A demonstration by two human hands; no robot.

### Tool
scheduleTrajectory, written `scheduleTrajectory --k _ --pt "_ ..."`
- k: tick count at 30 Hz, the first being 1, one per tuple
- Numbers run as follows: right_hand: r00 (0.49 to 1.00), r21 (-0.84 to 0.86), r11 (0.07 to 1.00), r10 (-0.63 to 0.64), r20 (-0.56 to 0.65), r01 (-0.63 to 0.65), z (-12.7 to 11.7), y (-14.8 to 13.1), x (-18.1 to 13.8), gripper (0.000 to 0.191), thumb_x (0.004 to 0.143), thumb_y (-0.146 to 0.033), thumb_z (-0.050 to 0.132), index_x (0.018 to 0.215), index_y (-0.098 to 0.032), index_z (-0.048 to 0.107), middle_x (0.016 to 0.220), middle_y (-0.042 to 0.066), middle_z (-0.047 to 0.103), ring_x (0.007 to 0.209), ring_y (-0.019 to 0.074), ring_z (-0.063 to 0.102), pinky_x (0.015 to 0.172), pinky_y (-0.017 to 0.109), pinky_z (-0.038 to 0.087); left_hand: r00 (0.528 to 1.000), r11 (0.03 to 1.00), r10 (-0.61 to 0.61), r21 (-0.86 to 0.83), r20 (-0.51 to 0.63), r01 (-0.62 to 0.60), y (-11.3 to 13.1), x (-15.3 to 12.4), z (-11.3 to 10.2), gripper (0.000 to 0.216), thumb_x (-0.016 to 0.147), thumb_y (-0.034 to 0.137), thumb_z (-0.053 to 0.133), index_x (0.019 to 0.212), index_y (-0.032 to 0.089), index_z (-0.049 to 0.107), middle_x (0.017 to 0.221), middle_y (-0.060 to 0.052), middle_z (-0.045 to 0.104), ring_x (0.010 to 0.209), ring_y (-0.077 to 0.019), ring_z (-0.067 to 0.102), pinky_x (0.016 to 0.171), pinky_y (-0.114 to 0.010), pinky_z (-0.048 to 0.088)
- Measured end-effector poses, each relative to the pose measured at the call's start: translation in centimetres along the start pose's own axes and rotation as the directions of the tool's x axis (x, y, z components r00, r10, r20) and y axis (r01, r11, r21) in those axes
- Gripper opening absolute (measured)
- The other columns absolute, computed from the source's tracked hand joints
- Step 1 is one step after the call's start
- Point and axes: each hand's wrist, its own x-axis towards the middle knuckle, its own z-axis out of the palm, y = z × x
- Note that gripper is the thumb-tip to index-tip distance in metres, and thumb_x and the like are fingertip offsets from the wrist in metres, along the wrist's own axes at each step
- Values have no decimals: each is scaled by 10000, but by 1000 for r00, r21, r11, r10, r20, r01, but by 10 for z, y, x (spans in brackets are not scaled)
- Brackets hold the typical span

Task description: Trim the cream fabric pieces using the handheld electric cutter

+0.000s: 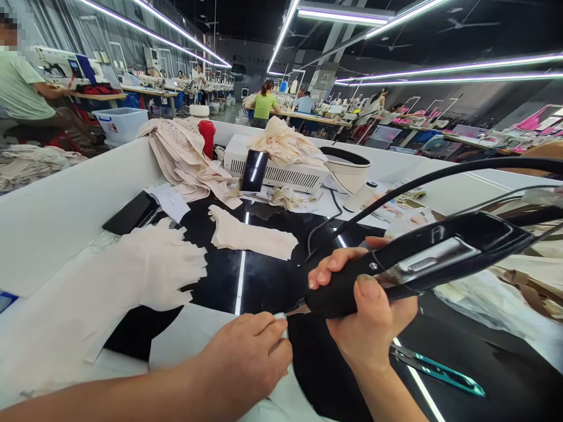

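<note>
My right hand [367,305] is wrapped round a black corded hand tool [422,258] with a silver plate on its side. Its metal tip points left and down at the edge of a white fabric piece [193,346] on the glossy black table [264,281]. My left hand [250,357] is closed, its fingers pinching that white fabric right beside the tool's tip. A pale cream fabric piece [132,275] with cut tabs lies further left. A smaller cream piece [250,237] lies in the table's middle.
Teal thread snips [440,372] lie at the right front. A phone [254,171] leans on a white box [281,170] topped with cream fabric. A red bottle [207,136], a white bowl [347,167] and a white wall [65,205] stand around. Other people sit at sewing tables beyond.
</note>
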Motion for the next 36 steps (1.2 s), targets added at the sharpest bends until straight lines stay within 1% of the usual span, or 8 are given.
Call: scheduleTrajectory --k 5,11,14,17,22,25,31,36 --pt "1000 -28 1000 1 11 -1 0 0 -2 392 911 -444 977 1189 -310 735 798 -58 724 559 175 700 464 300 593 1000 1000 -12 -9 0 12 1 -1 -1 207 1219 238 596 1086 170 740 1233 -79 858 1114 -196 804 992 -287 647" --pt "1000 -13 1000 -8 -1 8 3 -1 -2 416 896 -468 984 1183 -309 727 782 -71 704 554 167 686 456 291 598 998 1000 14 11 63 -15 1 -3 0 156 1204 259 641 1137 166 747 1272 -94 850 1141 -199 795 999 -295 647" --pt "1000 -17 1000 -1 11 1 4 -1 -3 419 898 -466 980 1188 -314 719 792 -68 707 559 175 687 461 306 606 998 1000 10 0 57 -10 1 -4 2 136 1193 227 649 1139 153 749 1250 -94 852 1146 -201 797 1013 -296 645" --pt "1000 -23 1000 18 13 -18 4 -1 -4 395 914 -430 973 1190 -316 715 802 -70 713 567 174 700 483 312 619 996 1000 28 -5 82 -28 2 -4 3 113 1182 201 661 1140 151 754 1233 -93 857 1139 -198 804 1007 -290 650" --pt "999 6 999 33 14 -33 7 -2 -4 402 903 -441 973 1182 -311 714 792 -74 699 565 162 689 476 289 604 999 1000 15 8 49 -15 2 -4 4 97 1163 177 666 1139 160 758 1260 -87 859 1122 -203 809 995 -292 658" --pt "1000 31 999 19 22 -19 10 -1 -6 406 915 -447 960 1193 -307 700 791 -73 693 563 155 677 467 271 585 997 1000 30 0 72 -30 1 -4 3 52 1140 183 708 1139 150 748 1254 -85 852 1123 -202 805 1014 -289 652" --pt "999 -27 999 22 38 -21 10 2 -9 355 951 -442 932 1091 -285 646 811 -70 689 567 149 689 500 284 603 996 1000 13 2 86 -13 2 -4 3 77 1165 185 678 1159 164 751 1250 -78 848 1141 -202 800 1032 -296 644" --pt "999 -40 999 30 13 -30 9 -3 -4 440 895 -485 970 1179 -307 685 788 -70 698 550 171 687 477 307 596 986 999 50 -20 159 -48 1 -1 0 58 1133 135 693 1157 158 741 1229 -89 835 1158 -204 788 1043 -301 630"
